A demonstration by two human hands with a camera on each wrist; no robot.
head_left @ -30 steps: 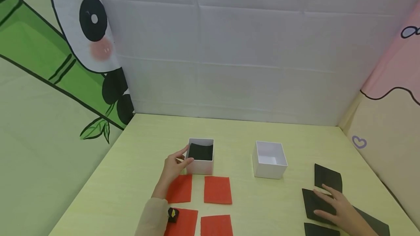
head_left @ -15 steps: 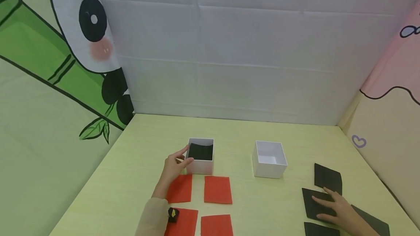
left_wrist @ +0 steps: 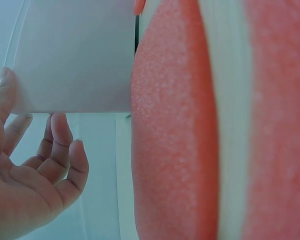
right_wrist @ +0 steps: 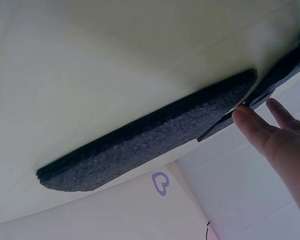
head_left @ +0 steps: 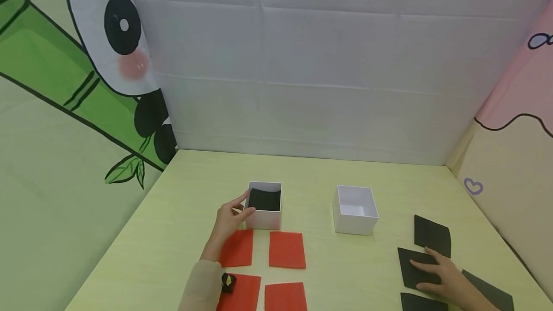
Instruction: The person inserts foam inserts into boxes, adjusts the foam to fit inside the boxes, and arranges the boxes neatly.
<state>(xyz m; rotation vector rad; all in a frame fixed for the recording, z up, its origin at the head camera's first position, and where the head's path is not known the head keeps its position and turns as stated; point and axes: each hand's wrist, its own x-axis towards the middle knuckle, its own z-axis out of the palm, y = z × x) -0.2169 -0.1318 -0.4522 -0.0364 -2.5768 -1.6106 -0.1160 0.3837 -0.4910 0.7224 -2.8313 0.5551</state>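
Left hand (head_left: 230,220) gripping a white open-topped box (head_left: 264,221) by its left edge, right hand (head_left: 447,277) spread over a black felt-like square (head_left: 418,276), pale yellow tabletop (head_left: 345,263) between.

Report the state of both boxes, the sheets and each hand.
Left white box: upright, open, black sheet inside
Right white box: upright, open, nothing visible inside
Red sheets: lying apart on table
Black sheets at right: lying on table
Left hand: gripping left white box
Right hand: spread over black sheets

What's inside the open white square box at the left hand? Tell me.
The white box holds a black felt-like sheet. Anything beneath that sheet is covered and cannot be seen.
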